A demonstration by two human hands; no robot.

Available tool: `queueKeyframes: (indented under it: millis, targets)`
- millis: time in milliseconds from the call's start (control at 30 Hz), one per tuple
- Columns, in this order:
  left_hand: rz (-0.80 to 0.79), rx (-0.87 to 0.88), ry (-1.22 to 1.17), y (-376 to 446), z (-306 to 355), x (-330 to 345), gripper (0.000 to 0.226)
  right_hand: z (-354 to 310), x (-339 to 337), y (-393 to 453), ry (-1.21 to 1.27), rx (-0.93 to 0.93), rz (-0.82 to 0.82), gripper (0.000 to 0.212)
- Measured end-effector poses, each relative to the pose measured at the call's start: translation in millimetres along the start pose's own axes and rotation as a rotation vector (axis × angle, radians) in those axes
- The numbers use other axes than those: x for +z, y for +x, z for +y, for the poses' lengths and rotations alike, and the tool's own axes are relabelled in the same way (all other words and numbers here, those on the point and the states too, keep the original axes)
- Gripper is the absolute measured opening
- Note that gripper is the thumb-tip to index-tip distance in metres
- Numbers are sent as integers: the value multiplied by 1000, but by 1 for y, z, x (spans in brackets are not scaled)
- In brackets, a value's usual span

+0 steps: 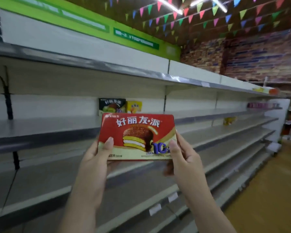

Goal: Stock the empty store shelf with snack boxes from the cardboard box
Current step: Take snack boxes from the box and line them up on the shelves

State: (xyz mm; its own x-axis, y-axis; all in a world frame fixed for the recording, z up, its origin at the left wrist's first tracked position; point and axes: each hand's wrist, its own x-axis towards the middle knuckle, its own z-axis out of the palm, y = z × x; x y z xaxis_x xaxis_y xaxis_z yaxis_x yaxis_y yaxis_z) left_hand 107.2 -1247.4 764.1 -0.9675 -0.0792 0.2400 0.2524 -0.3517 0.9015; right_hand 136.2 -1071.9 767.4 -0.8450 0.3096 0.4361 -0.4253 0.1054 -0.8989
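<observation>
The shelf (45, 126) runs bare across the left and middle of the frame, and I hold the red snack box (137, 137) upright in front of it at centre, not yet on any board. My left hand (97, 153) and right hand (181, 155) each clamp a lower corner, thumbs flat on the printed face, remaining fingers curled behind, out of sight. My grip sits low, so I judge the tall box could tip forward or catch the shelf's front lip as I push it in. It could also knock the dark green box (112, 105) and the yellow box (134, 106) standing behind it. The red face reads 好丽友·派 with a big "10". The green header sign (136, 38), upper middle, is too blurred to read.
</observation>
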Motion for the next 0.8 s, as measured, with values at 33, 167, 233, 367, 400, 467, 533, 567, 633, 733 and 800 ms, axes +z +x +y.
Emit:
queueKeyframes:
  millis: [33,167,233,367,400,467,533,567,633,733,800]
  targets:
    - [19,14,29,11,0,-1,43,5,4,10,12,25,-15,32]
    - [85,60,156,60,-9,-9,20,40,31,65,88,79,-75,28]
    - [115,69,250,71,-15,-10,14,54,40,84,102,93,-104,24]
    - [89,144,586,109,-7,-17,35,69,56,132,146,105,-163,24]
    - [74,167,658,119,-1,-17,36,70,58,146,150,89,-183,25]
    - [48,191,798,146,9,-19,32,72,61,179,134,38,-259,27]
    - [16,184,867,171,20,-17,32,73,63,215,82,-35,-360,32]
    - [10,187,877,182,23,-16,34,74,63,232,47,-69,-416,36]
    - [15,182,916,206,23,-17,39,80,67,268,-32,-102,-541,30]
    - [9,148,961,232,23,-20,45,97,77,312,-202,-152,-721,22]
    - [-10,51,927,248,20,-25,46,106,85,335,-277,-196,-836,31]
